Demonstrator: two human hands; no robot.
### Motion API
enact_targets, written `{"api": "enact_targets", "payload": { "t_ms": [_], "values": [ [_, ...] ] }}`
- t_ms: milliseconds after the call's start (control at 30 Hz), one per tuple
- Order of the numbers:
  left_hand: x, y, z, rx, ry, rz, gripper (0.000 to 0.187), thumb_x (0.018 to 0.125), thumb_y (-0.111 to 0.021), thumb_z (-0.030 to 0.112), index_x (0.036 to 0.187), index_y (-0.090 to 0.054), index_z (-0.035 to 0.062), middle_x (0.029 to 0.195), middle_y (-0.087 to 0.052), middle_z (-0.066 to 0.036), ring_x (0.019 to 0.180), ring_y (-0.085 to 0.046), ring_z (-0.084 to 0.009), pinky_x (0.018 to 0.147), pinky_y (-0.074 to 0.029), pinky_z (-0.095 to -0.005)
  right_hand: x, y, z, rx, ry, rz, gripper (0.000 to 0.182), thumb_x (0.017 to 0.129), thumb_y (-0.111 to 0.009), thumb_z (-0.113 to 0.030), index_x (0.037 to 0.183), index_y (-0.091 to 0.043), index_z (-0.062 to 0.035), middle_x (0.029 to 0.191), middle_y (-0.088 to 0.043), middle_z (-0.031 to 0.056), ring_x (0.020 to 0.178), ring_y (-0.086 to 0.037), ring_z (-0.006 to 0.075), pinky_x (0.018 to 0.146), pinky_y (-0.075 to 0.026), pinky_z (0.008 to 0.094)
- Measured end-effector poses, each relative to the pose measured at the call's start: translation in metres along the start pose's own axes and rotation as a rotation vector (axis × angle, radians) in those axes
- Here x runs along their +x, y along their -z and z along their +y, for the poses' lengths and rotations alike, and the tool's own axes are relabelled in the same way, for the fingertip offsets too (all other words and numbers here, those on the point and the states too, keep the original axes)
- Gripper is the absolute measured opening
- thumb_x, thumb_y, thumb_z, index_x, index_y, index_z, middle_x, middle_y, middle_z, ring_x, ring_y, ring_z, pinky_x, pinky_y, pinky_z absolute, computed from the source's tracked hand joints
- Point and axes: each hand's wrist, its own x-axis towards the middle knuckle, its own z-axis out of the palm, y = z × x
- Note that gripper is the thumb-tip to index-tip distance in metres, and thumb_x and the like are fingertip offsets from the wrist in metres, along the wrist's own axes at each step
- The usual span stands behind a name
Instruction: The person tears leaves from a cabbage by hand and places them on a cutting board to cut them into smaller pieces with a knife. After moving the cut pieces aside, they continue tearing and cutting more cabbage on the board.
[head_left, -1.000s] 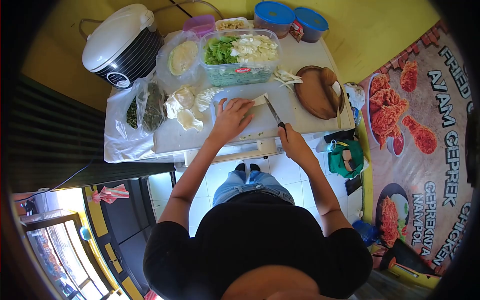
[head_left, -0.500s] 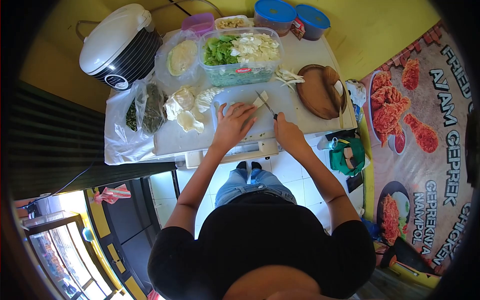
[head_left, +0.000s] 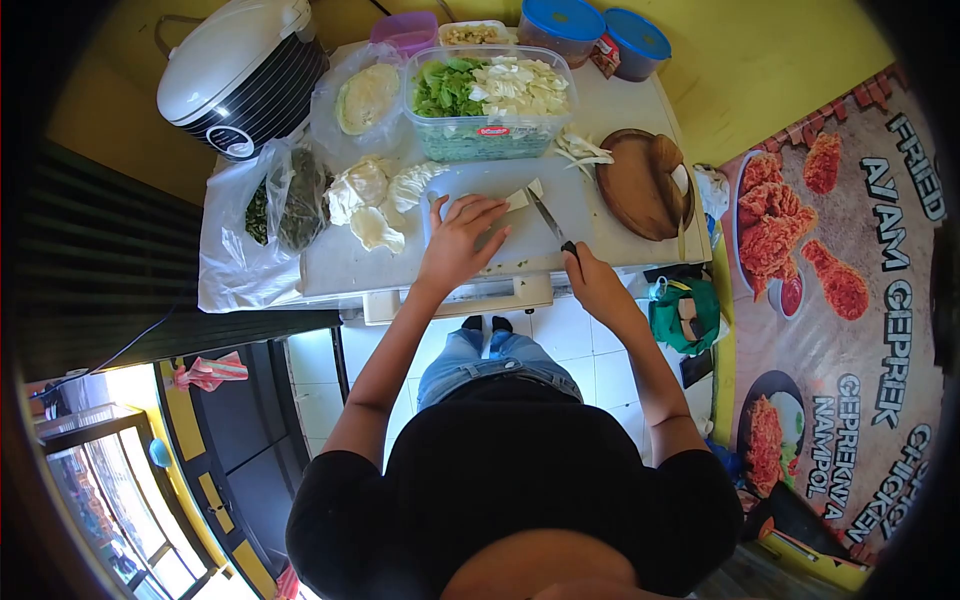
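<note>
My right hand [head_left: 595, 283] is wrapped round the black handle of a knife [head_left: 550, 220], its blade pointing up and left at a pale cabbage piece [head_left: 518, 199] on the white cutting board [head_left: 562, 196]. My left hand [head_left: 460, 243] lies over the board's left part, fingers spread, fingertips at the left end of that piece. Loose cabbage leaves [head_left: 372, 210] lie left of the board. Behind it stands a clear container [head_left: 490, 138] of cut green leaves and white cabbage.
A round wooden mortar [head_left: 632, 190] with a pestle stands right of the board, beside cabbage strips [head_left: 582, 148]. At the left are a rice cooker [head_left: 240, 75], a bagged cabbage [head_left: 367, 100] and a bag of dark greens [head_left: 290, 205]. Blue-lidded tubs [head_left: 563, 30] stand at the back.
The knife and my right hand have moved right and down, the blade tip now at the piece's right part. My left hand has shifted slightly down. The whole view has shifted a little.
</note>
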Motion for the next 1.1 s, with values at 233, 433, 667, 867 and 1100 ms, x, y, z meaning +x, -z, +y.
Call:
{"api": "enact_targets", "payload": {
  "t_ms": [233,433,667,867,1100],
  "values": [
    [0.000,-0.003,0.000,0.001,0.005,0.015,0.024,0.087,-0.065,0.026,0.107,-0.071,0.0142,0.111,-0.066,0.002,0.115,-0.052,-0.0178,0.108,-0.021,-0.0495,0.014,-0.011,0.001,-0.014,0.086,0.018,0.032,0.101,-0.040,-0.030,0.098,-0.045,0.0016,0.072,-0.059,0.0295,0.069,-0.059,0.0469,0.063,-0.045,0.0507],
    [-0.001,-0.003,-0.001,-0.004,0.003,0.025,0.025,0.086,-0.067,0.026,0.108,-0.071,0.0161,0.110,-0.066,0.003,0.115,-0.054,-0.0178,0.108,-0.020,-0.0507,0.020,-0.022,-0.002,-0.156,0.046,0.023,0.029,0.100,-0.041,-0.027,0.101,-0.044,0.0015,0.071,-0.060,0.0306,0.068,-0.060,0.0488,0.062,-0.045,0.0552],
    [0.000,-0.004,-0.002,0.009,0.007,0.019,0.025,0.087,-0.066,0.026,0.110,-0.071,0.0164,0.111,-0.065,0.003,0.116,-0.052,-0.0182,0.109,-0.018,-0.0519,0.021,-0.023,0.004,-0.185,0.107,0.063,0.026,0.099,-0.041,-0.028,0.102,-0.043,-0.0017,0.070,-0.061,0.0289,0.067,-0.060,0.0486,0.061,-0.046,0.0574],
    [0.000,0.002,0.001,0.002,0.006,0.005,0.025,0.087,-0.065,0.024,0.110,-0.070,0.0156,0.114,-0.065,0.001,0.116,-0.052,-0.0190,0.109,-0.018,-0.0512,-0.005,-0.012,0.012,-0.104,0.043,-0.035,0.028,0.101,-0.039,-0.029,0.102,-0.044,-0.0010,0.074,-0.061,0.0306,0.071,-0.060,0.0490,0.064,-0.047,0.0551],
    [-0.002,0.045,-0.025,-0.275,0.114,0.115,0.020,0.087,-0.065,0.017,0.107,-0.069,0.0169,0.109,-0.067,0.000,0.113,-0.054,-0.0215,0.107,-0.026,-0.0429,0.009,-0.016,-0.009,0.039,0.047,-0.042,0.034,0.101,-0.040,-0.031,0.102,-0.049,0.0025,0.079,-0.062,0.0310,0.078,-0.060,0.0482,0.070,-0.047,0.0519]
  ]
}}
